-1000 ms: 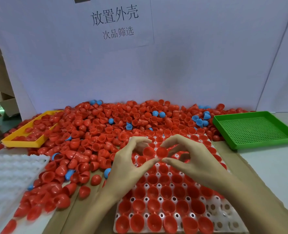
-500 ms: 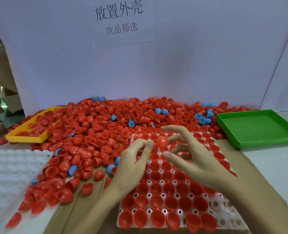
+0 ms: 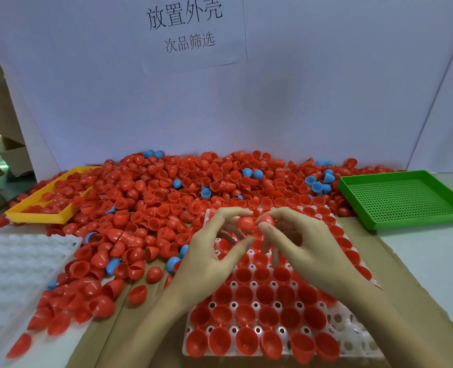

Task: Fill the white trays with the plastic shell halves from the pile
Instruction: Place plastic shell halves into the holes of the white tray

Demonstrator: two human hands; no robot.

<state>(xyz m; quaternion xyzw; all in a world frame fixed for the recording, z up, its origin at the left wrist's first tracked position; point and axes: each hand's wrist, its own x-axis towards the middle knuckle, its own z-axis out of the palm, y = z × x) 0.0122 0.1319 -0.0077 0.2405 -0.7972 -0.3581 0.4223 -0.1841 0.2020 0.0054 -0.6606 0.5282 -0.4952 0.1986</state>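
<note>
Shell halves: two red ones now lifted above the white tray [image 3: 353, 338], which is mostly filled; a second ago the hands were lower (probably seating next). Left hand [image 3: 209, 258] pinches one shell [image 3: 244, 223], right hand [image 3: 305, 248] pinches another [image 3: 268, 220]; other fingers spread. Pile [image 3: 167, 197] sits behind.

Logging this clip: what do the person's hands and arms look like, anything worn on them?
Both are bare. The left hand and right hand wear no gloves, and no rings or wristbands show. Both forearms are uncovered as far as the frame's bottom edge, with no sleeve cuff or watch in view. Fingernails look short and unpainted.
</note>
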